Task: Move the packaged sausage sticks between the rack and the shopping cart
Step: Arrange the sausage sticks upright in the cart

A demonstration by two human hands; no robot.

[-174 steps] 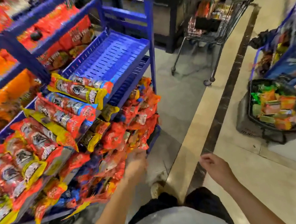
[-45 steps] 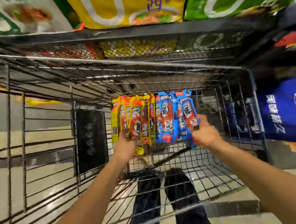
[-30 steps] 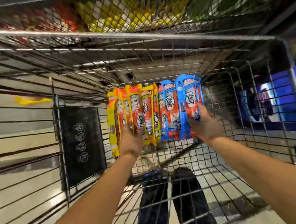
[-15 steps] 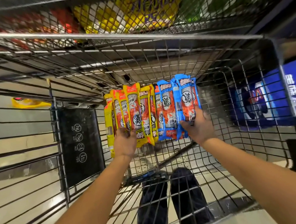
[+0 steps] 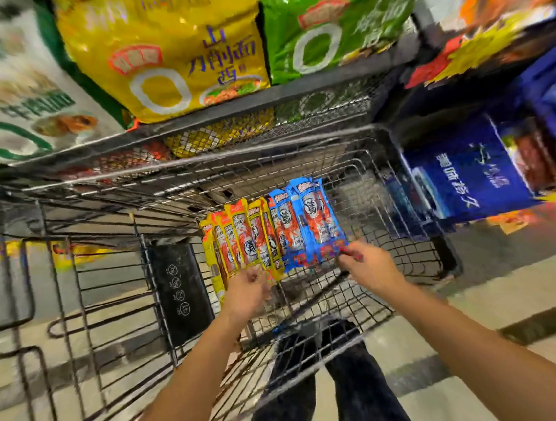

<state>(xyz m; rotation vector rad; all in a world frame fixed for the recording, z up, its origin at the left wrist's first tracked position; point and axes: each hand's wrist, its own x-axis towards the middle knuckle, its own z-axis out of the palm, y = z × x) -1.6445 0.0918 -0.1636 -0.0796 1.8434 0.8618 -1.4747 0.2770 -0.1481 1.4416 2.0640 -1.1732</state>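
Both hands down in the wire cart [image 5: 409,230], right at the sausage sticks!
Long, flat, glossy packets lie side by side on the steel mesh: yellow packs [image 5: 242,241] left, blue packs [image 5: 309,224] right. The right hand [image 5: 368,266] pinches the blue packs' near edge. The left hand [image 5: 247,292] curls at the yellow packs' near ends, its hold too blurred to tell. Puffy noodle bags [image 5: 167,50] loom beyond.
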